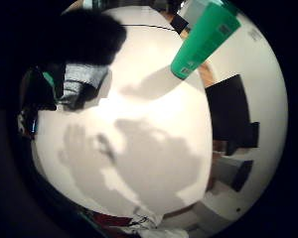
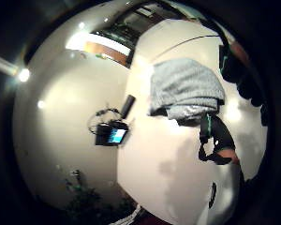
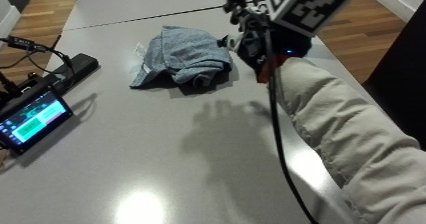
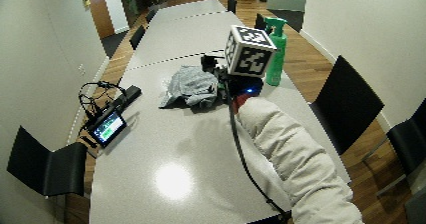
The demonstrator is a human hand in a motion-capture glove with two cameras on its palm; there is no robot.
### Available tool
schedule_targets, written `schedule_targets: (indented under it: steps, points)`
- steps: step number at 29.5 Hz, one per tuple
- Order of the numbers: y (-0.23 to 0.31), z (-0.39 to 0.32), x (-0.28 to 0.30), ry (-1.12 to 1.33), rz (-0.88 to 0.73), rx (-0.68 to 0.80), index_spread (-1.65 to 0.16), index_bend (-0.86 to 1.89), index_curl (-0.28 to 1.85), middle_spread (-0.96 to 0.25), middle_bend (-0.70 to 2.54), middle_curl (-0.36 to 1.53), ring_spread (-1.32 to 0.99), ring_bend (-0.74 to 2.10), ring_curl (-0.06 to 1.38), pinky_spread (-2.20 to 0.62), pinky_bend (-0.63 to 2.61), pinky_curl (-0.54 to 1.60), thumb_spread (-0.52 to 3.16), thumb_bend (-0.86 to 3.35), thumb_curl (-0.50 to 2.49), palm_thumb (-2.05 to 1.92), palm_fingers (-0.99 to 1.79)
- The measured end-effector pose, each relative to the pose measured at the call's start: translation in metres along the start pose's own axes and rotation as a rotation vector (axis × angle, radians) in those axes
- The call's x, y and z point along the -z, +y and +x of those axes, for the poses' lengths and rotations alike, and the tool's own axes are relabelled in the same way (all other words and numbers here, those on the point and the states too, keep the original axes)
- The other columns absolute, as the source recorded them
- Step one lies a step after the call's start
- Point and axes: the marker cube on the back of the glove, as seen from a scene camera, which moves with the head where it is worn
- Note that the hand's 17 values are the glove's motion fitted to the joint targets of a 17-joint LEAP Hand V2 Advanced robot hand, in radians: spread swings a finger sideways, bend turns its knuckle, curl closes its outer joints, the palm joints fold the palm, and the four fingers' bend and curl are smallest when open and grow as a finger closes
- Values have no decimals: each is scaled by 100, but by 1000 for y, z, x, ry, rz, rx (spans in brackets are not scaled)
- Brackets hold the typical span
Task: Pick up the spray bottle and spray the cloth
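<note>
1. Gloved and held above the table (image 3: 133,149), the right hand (image 3: 256,46) grips nothing. The shadow it casts on the tabletop shows spread fingers, so I judge it wide and relaxed, though the glove itself is largely hidden behind its rig.
2. Far to the hand's left, at the table edge, sits a small monitor (image 3: 30,116) with a lit screen. Its text is too small to read. A black box (image 3: 76,66) with cables lies just beyond it.
3. Just to the hand's left, near but not touching it, lies the cloth (image 3: 183,56), a grey-blue crumpled heap. It looks soft and limp, so it should stay put under a spray.
4. To the hand's right and slightly beyond it, the spray bottle (image 4: 275,51) stands upright near the table's far edge, green with a trigger head on top. The hand is near it but not yet on it.
5. The bottle looks like stiff, smooth plastic. How full it is cannot be seen, so its weight is unknown. My guess is that the neck just below the trigger head is the best hold, leaving a finger free for the trigger. The smooth body could slip in a glove.
6. A small pale label patch shows near the bottle's base in the little finger side palm view (image 1: 203,39), but nothing on it is legible. No brand can be made out.
</note>
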Motion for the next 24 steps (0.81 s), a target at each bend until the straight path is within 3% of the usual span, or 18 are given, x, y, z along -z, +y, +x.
schedule_targets:
  steps: [7, 15, 19, 24]
  points:
    - [-2, 74, 33, -376, 149, -123, -19, 14, 15, -5, 34, 19, -6, 48, 22, -14, 56, 23, 50, 46, 23, 82, 98]
    - [4, 174, 58, -522, 355, -334, -26, 8, 18, -5, 31, 25, -8, 40, 27, -16, 65, 34, 72, 39, 28, 84, 70]
    - [-3, 204, 49, -597, 418, -397, -31, 9, 18, -3, 30, 28, -8, 31, 27, -8, 55, 34, 78, 33, 29, 82, 27]
    - [4, 247, 0, -711, 365, -458, -37, 8, 16, 1, 37, 31, -6, 36, 28, 8, 34, 29, 78, 27, 32, 85, 6]
